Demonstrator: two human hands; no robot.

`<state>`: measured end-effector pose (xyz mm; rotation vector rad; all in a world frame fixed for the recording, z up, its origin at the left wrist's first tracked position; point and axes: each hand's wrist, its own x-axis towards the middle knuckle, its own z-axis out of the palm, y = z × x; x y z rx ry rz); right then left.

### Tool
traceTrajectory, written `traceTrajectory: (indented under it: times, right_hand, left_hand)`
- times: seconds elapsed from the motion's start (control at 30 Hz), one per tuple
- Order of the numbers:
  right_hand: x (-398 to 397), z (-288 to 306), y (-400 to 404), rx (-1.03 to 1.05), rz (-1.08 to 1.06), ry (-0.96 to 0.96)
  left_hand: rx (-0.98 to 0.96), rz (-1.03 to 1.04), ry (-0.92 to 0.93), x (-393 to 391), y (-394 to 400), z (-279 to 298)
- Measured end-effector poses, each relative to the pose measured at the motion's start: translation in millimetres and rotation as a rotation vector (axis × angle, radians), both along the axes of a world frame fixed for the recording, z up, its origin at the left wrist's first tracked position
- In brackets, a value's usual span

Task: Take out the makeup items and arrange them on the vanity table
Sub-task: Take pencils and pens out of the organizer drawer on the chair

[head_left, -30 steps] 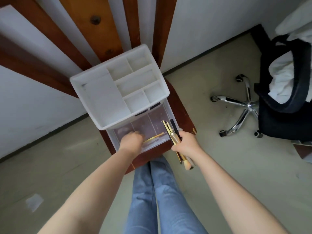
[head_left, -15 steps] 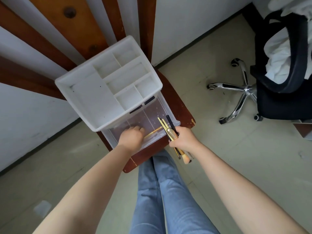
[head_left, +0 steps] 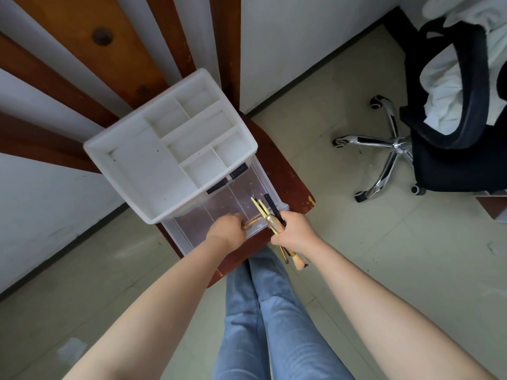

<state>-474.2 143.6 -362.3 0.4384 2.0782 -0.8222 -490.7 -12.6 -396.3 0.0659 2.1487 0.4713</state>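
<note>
We are reaching our left hand point(head_left: 227, 227) into the clear plastic drawer point(head_left: 241, 204), its curled fingers pinching a thin gold brush point(head_left: 253, 222). Our right hand point(head_left: 295, 231) is gripping a bundle of slim gold and black makeup brushes point(head_left: 267, 213) over the drawer's front corner, beneath the white compartmented organizer point(head_left: 170, 149).

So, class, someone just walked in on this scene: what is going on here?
A person is emptying the pulled-out clear drawer of a white organiser. The right hand grips a bundle of makeup brushes, while the left hand reaches into the drawer and takes hold of a thin gold item. The organiser's top compartments look empty.
</note>
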Motion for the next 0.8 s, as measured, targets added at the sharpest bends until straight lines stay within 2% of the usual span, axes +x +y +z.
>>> traceTrajectory:
  times: [0.17, 0.3, 0.37, 0.5, 0.6, 0.73, 0.8]
  right_hand:
    - [-2, -1, -1, 0.007, -0.032, 0.033]
    - [-1, -3, -2, 0.009, -0.044, 0.057]
    - [-1, -5, -2, 0.012, -0.028, 0.057]
    - [1, -9, 0, 0.025, 0.005, 0.077]
    - [3, -11, 1, 0.016, -0.008, 0.077]
    - [4, -13, 3, -0.017, -0.036, 0.089]
    - [6, -14, 3, -0.028, -0.031, 0.096]
  left_hand:
    - [-0.021, -0.067, 0.088, 5, -8, 8]
    - [-0.069, 0.006, 0.377, -6, -6, 14]
    - [-0.103, 0.006, 0.45, -13, 1, 16]
    - [-0.17, 0.029, 0.44, -18, 14, 12]
    - [-0.223, -0.026, 0.399, -28, 12, 3]
    - [-0.176, -0.032, 0.418, -41, 2, -10]
    - [-0.081, 0.017, 0.327, -40, -1, -16]
